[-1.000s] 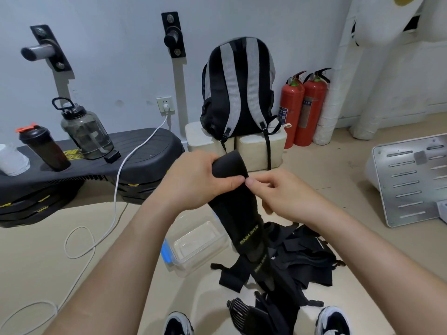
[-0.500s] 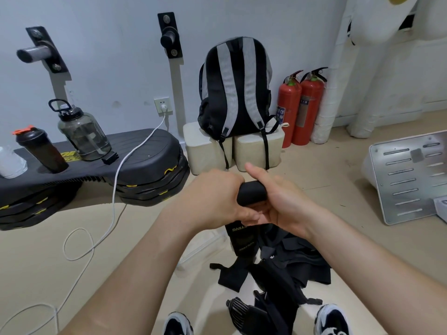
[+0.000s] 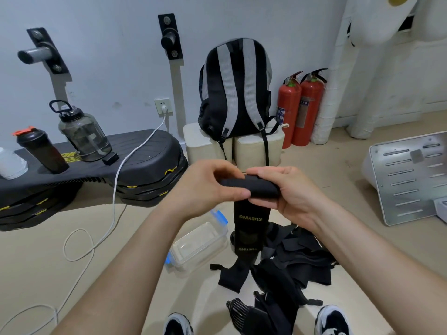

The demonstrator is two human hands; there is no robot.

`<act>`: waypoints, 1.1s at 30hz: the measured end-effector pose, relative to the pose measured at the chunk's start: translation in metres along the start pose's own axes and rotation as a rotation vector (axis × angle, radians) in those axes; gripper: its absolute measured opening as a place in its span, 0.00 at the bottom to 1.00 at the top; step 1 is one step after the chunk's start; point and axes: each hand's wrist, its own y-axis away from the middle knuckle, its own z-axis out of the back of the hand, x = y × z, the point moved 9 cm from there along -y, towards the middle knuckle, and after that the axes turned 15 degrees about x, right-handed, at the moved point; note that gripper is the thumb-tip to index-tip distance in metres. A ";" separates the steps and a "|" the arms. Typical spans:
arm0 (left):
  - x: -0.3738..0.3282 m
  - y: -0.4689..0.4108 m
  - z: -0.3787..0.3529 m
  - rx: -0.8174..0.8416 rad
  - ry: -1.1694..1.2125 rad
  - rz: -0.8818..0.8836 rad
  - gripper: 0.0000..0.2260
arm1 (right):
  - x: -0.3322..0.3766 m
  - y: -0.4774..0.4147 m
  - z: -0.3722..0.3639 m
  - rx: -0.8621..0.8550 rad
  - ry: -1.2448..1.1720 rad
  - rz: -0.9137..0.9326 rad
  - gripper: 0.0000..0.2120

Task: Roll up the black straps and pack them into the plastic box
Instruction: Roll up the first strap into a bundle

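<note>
Left of the grip, our left hand [image 3: 208, 187] pinches the rolled end of the black strap [image 3: 251, 186] between thumb and fingers. Right of the grip, our right hand [image 3: 297, 192] curls round the roll's other end. Below the grip, the unrolled tail hangs free; the plastic box [image 3: 200, 245] sits below and left, the loose straps [image 3: 302, 257] below and right. Risk: uneven tension between the hands would likely let the roll telescope or spring open, and the tail may snag the loose straps.

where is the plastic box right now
Head view: the plastic box sits on the floor left of centre, beside the pile of black straps, below the left hand.
</note>
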 end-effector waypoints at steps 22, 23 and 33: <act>0.049 -0.009 -0.021 -0.207 0.717 0.224 0.12 | 0.006 0.004 -0.014 0.010 0.227 0.165 0.12; 0.051 -0.009 -0.026 -0.190 0.756 0.241 0.12 | 0.008 0.005 -0.013 -0.033 0.267 0.190 0.10; 0.045 -0.009 -0.041 -0.165 0.888 0.210 0.08 | 0.022 0.010 -0.013 -0.170 0.428 0.309 0.18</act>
